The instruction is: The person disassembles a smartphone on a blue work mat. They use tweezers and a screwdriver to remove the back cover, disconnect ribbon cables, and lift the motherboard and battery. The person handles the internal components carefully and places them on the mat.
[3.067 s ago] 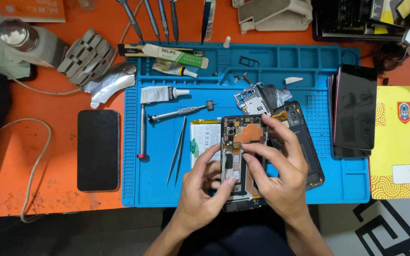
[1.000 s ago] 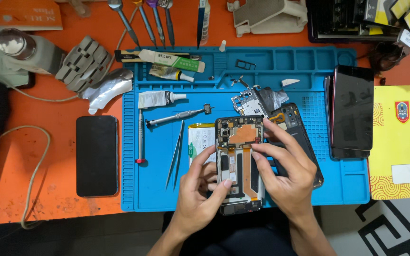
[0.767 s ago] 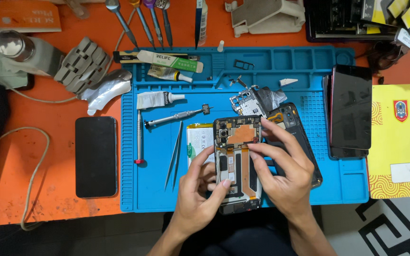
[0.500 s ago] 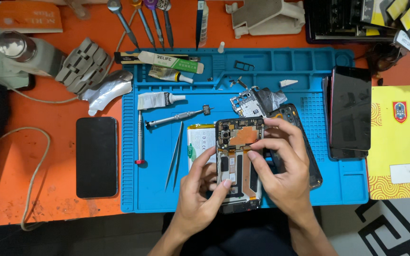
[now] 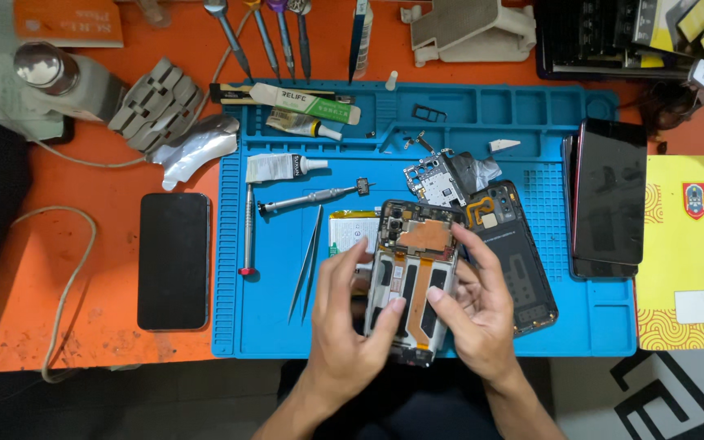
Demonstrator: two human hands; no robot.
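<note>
Opened phone frame [image 5: 411, 281], held over the near edge of the blue mat [image 5: 580, 326] on the orange worktop [image 5: 83, 244]. Left hand [image 5: 350, 326] grips its left side, thumb on the inner face; right hand [image 5: 478, 314] grips the right side. Tweezers [image 5: 307, 261] lie just left; back cover [image 5: 519, 261] lies right.

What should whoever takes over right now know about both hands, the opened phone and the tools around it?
Left hand: holds the opened phone frame by its left edge, thumb on its face.
Right hand: grips the frame's right edge, thumb on the inner parts.
Frame sits above the blue mat, back off, insides exposed.
Black back cover lies right of it; loose board above; battery partly under the frame.
Tweezers and screwdrivers lie left, untouched.
Frame not reassembled.
</note>
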